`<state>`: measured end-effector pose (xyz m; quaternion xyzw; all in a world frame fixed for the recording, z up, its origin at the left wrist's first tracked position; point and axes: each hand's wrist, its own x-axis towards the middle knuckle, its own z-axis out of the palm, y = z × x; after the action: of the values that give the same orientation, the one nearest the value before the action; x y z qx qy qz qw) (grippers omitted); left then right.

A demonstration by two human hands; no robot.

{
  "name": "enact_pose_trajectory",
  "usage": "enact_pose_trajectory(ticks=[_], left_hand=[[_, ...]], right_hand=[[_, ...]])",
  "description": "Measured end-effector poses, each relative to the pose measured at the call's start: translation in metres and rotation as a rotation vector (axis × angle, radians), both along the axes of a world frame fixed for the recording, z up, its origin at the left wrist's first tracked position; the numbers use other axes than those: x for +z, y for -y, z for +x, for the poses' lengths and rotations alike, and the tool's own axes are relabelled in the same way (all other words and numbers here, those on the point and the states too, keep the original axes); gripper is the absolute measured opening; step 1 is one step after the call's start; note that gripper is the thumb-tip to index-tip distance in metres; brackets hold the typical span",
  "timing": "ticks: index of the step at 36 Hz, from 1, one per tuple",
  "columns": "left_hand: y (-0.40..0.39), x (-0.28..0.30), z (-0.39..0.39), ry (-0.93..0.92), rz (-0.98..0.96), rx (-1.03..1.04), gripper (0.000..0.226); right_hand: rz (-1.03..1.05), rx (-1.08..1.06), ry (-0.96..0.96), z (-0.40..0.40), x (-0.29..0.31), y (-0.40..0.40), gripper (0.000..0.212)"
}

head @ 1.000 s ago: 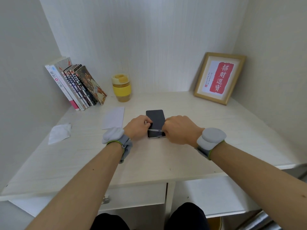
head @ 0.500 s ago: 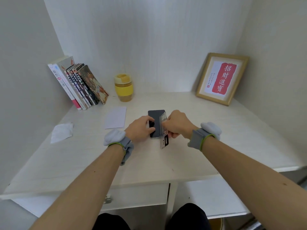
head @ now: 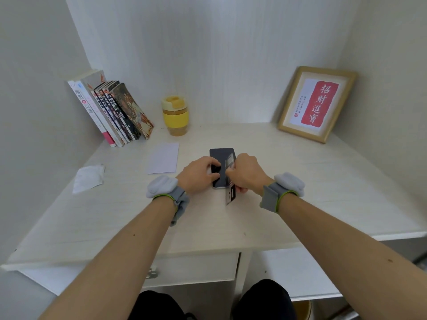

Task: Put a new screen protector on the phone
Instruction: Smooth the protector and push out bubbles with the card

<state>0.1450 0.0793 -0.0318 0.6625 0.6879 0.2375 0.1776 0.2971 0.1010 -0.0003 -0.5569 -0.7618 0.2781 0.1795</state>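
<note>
A dark phone [head: 221, 155] lies flat on the pale desk [head: 300, 192], screen up. My left hand [head: 198, 175] holds its left edge, with the fingers resting on the glass. My right hand [head: 247, 175] pinches a thin card-like screen protector film [head: 230, 197] that stands on edge along the phone's right side. The film's near end with dark printing sticks out below my fingers, and its far end shows above them over the screen.
A white paper sheet [head: 163, 158] lies left of the phone. A crumpled wipe [head: 88, 177] sits further left. Several leaning books [head: 111, 114] and a yellow cup [head: 175, 115] stand at the back. A framed picture [head: 316, 103] leans at the back right.
My right hand turned over and raised the film from flat across the phone's near end to standing on edge along its right side. My left hand stayed on the phone.
</note>
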Motion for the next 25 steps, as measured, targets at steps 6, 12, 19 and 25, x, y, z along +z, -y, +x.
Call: enact_pose_trajectory(ticks=[6, 12, 19, 25], left_hand=[[-0.001, 0.0, 0.0, -0.007, -0.01, -0.006, 0.038], [0.001, 0.002, 0.001, -0.021, -0.005, -0.015, 0.038], [0.002, 0.003, 0.001, -0.025, -0.004, -0.017, 0.038], [0.003, 0.004, 0.001, -0.022, -0.016, -0.019, 0.038]], right_hand=[[-0.04, -0.005, -0.031, 0.009, 0.003, 0.001, 0.026], [-0.027, -0.029, -0.032, 0.014, 0.003, -0.001, 0.028], [-0.026, -0.044, -0.037, 0.017, 0.002, -0.002, 0.027], [-0.023, -0.054, -0.027, 0.023, 0.002, -0.004, 0.025]])
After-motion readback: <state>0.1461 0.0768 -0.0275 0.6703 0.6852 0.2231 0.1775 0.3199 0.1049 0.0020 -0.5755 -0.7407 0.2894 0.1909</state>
